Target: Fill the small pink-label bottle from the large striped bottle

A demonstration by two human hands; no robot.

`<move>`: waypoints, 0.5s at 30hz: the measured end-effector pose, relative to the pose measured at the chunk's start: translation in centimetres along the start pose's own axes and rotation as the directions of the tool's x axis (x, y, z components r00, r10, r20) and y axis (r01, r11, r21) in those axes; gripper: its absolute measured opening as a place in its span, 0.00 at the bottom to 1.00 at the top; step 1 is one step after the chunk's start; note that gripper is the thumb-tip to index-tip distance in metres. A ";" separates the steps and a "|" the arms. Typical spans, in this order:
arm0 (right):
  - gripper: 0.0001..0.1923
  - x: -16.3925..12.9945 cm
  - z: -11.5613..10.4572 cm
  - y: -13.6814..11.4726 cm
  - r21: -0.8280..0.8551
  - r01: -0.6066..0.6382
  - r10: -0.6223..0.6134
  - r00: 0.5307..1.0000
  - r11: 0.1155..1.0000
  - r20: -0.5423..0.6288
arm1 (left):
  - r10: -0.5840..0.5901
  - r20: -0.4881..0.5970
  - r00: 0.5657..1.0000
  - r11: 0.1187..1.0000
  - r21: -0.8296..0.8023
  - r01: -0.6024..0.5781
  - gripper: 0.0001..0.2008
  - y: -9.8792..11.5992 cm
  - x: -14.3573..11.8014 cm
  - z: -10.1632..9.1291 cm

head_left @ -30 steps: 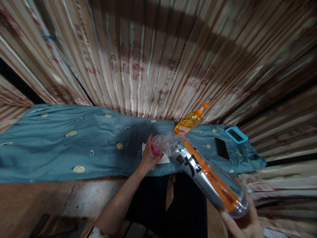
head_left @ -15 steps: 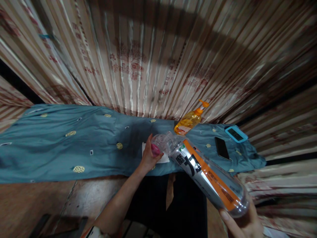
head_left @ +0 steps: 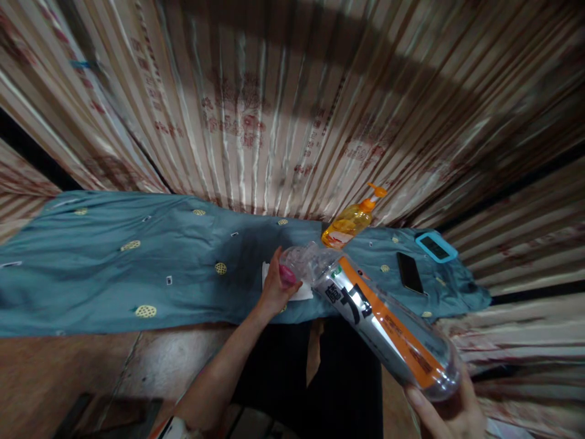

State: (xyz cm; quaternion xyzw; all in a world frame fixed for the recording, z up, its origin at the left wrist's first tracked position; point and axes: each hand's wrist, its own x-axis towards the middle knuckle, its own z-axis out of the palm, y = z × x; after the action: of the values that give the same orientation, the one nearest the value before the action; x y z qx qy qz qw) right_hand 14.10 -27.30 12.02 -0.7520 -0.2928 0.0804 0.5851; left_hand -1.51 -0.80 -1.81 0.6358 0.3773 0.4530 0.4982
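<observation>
Your right hand point(head_left: 450, 411) wraps around the base of a large clear plastic bottle with an orange-and-silver label point(head_left: 381, 320), low at the right of the view. The bottle lies tilted, base towards you and neck pointing up and away to the left, over the edge of the table. Your left hand point(head_left: 274, 286) meets it at the far end: the fingers are closed on the small pink cap point(head_left: 287, 276) at the bottle's mouth, thumb on the near side. So the bottle spans the gap between your two hands, held at both ends.

The bottle's wall is smooth, glossy and see-through, ribbed near the shoulder; whether it holds any liquid is hard to tell. Under your left hand lies a white folded paper tissue point(head_left: 299, 291), flat on a teal cotton cloth with small yellow dotted ovals point(head_left: 137, 262), which is wrinkled and covers the tabletop.

Just beyond the bottle's neck stands an amber pump bottle with an orange dispenser head point(head_left: 351, 221). To its right on the cloth lie a black phone point(head_left: 409, 273), face up, and a small device in a light-blue case point(head_left: 436, 246). Behind everything hangs a striped beige satin curtain with reddish print point(head_left: 274, 110), shiny and pleated.
</observation>
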 end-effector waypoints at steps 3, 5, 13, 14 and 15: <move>0.51 0.0 0.0 0.0 -0.003 0.001 -0.001 1.000 1.000 -0.005 | 0.005 0.000 1.000 1.000 -0.002 -0.005 0.54 0.0 0.0 0.0; 0.50 0.0 -0.1 0.1 -0.012 0.007 -0.008 1.000 1.000 -0.006 | 0.006 0.002 1.000 1.000 -0.002 -0.006 0.54 0.1 0.0 0.0; 0.50 0.0 -0.1 0.1 -0.002 0.013 -0.013 1.000 1.000 0.012 | -0.007 0.000 1.000 1.000 0.002 0.007 0.54 0.1 0.0 0.1; 0.51 0.0 0.0 0.1 0.005 0.005 -0.005 1.000 1.000 0.009 | -0.006 0.001 1.000 1.000 0.000 0.006 0.54 0.1 0.0 0.1; 0.51 0.0 0.0 0.0 0.015 -0.002 0.002 1.000 1.000 0.004 | -0.005 0.003 1.000 1.000 -0.001 0.005 0.54 0.1 0.0 0.1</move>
State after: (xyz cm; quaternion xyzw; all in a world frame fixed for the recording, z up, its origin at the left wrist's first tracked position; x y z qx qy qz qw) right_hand 14.11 -27.28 11.98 -0.7476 -0.2924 0.0848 0.5902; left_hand -1.42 -0.83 -1.73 0.6353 0.3778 0.4509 0.5004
